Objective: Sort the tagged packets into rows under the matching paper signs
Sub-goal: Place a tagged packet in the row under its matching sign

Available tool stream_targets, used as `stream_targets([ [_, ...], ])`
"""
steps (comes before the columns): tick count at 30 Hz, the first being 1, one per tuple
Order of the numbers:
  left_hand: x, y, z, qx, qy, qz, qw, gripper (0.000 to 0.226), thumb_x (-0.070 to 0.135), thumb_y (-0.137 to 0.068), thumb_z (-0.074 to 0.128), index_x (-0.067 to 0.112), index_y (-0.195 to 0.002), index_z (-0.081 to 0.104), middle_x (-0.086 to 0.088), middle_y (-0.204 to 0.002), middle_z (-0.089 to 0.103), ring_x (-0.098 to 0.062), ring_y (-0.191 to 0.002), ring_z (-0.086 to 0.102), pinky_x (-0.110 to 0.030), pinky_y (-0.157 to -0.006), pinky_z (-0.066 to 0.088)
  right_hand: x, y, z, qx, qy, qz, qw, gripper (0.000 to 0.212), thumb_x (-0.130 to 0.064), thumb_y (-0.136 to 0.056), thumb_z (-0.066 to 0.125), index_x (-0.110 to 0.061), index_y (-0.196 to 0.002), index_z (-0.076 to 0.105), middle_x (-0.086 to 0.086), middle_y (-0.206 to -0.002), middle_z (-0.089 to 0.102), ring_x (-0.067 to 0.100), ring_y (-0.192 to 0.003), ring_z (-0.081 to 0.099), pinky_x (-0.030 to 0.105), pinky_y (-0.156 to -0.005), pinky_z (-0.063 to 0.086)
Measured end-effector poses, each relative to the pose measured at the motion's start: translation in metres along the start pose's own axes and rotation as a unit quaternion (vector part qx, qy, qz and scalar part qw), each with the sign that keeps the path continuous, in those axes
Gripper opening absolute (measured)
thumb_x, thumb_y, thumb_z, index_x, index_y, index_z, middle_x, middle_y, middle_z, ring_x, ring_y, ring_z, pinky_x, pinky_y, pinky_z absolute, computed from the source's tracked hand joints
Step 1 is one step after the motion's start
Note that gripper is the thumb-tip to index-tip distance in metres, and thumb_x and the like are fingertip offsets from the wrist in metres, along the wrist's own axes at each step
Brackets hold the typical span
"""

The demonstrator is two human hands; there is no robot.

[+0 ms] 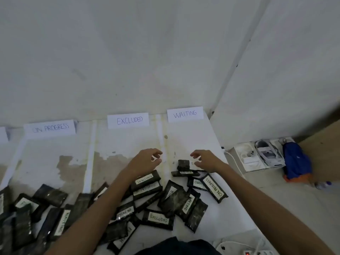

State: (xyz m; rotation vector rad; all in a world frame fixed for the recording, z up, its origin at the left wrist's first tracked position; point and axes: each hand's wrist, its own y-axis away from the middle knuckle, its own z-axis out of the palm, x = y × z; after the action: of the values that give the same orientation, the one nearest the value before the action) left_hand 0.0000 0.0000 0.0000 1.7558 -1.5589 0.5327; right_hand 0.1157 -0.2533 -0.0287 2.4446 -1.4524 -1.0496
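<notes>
Three paper signs stand along the wall: ON PROGRESS, EXCLUDED and WAITING. A loose pile of dark packets with white tags covers the near part of the white table. Under the WAITING sign a dark packet lies on top of another packet. My right hand has its curled fingertips touching that top packet's tagged end, and its thumb is lifted clear. My left hand hovers beside it over a white strip, fingers loosely curled and holding nothing.
White strips split the table into columns. A fourth sign is cut off at the far left. On the floor to the right sit an open box of white gear and a blue bag. A power strip and cables lie at the bottom right.
</notes>
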Motion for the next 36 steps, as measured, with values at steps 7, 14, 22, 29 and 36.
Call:
stream_targets([
  [7,0.004,-0.017,0.052,-0.031,0.040,-0.068,0.996,0.029,0.028,-0.091,0.053,0.021,-0.119,0.057,0.006,-0.107,0.061,-0.011,-0.091,0.059,-0.027,-0.083,0.050,0.032,-0.027,0.023,-0.096,0.168,0.046,0.980,0.070,-0.015,-0.085,0.062,-0.019,-0.146,0.028,0.008,-0.146,0.036,0.027,-0.132,0.037,0.042,-0.107,0.034],
  [14,0.013,-0.031,0.084,-0.030,0.084,-0.095,0.991,0.031,0.025,-0.091,0.055,0.020,-0.121,0.056,0.006,-0.107,0.061,-0.010,-0.092,0.059,-0.027,-0.084,0.051,0.047,-0.043,0.022,-0.069,0.190,0.046,0.978,0.066,-0.036,-0.066,0.074,-0.019,-0.124,0.047,0.005,-0.119,0.047,0.024,-0.105,0.051,0.036,-0.085,0.047],
  [22,0.049,-0.058,0.133,0.015,0.023,-0.119,0.993,0.082,0.046,-0.079,0.063,0.021,-0.145,0.021,-0.002,-0.139,0.035,-0.021,-0.123,0.043,-0.038,-0.097,0.043,0.022,-0.041,0.000,0.019,-0.397,0.250,0.883,0.049,-0.028,-0.069,0.082,-0.008,-0.107,0.058,0.008,-0.101,0.066,0.020,-0.087,0.064,0.032,-0.064,0.054],
  [29,0.054,-0.098,0.150,0.079,-0.165,-0.059,0.981,0.067,0.029,-0.079,0.062,0.010,-0.137,0.033,-0.008,-0.117,0.050,-0.025,-0.100,0.052,-0.033,-0.082,0.044,0.015,-0.051,-0.007,0.005,-0.572,0.285,0.769,0.041,-0.025,-0.075,0.078,-0.003,-0.106,0.062,0.014,-0.103,0.068,0.025,-0.090,0.065,0.040,-0.077,0.056],
  [36,0.031,-0.181,0.119,0.038,-0.125,0.008,0.991,0.069,0.015,-0.069,0.066,0.007,-0.132,0.038,-0.013,-0.117,0.053,-0.032,-0.098,0.049,-0.033,-0.072,0.037,0.065,-0.071,-0.015,0.023,-0.251,0.243,0.937,0.067,-0.047,-0.081,0.065,-0.010,-0.133,0.045,0.013,-0.133,0.049,0.028,-0.119,0.050,0.039,-0.100,0.043],
])
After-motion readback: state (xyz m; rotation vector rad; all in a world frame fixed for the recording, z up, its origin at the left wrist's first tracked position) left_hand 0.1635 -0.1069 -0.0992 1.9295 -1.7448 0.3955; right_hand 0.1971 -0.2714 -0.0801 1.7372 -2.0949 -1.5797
